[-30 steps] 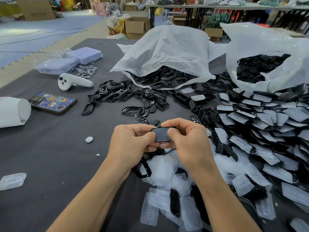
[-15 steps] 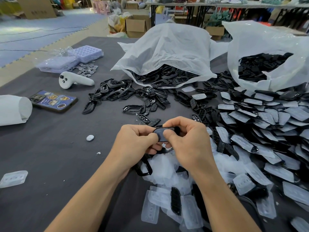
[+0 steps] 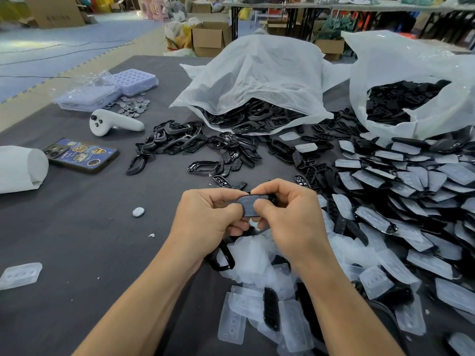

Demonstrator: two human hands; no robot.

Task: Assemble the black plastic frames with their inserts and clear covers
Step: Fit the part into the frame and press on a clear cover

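Black plastic is seen almost everywhere on the grey worktop [image 3: 77, 240], and a large part of the work is judged to be done, though much is left too. At the far left one clear cover [image 3: 20, 274] lies alone. Further in, loose empty frames [image 3: 174, 140] are scattered in front of an open white bag [image 3: 257, 80], out of which more frames spill; these are not assembled yet.

In the middle, one frame [image 3: 250, 205] is held above the worktop between both hands, with a pale cover on its upper face. The left hand [image 3: 205, 219] is curled round its left end, thumb on top and fingers below, so this grip is closed on the piece. The right hand [image 3: 288, 217] pinches the right end in the same way, with the thumb pressed on the cover. The cover is judged to be in the course of being pushed into its seat; whether it is fully seated cannot be told.

Under the wrists a heap of unused clear covers [image 3: 257, 255] is found. At the right, a wide pile of finished pieces [image 3: 411, 188] is spread, beside a second bag [image 3: 411, 80] of black parts.
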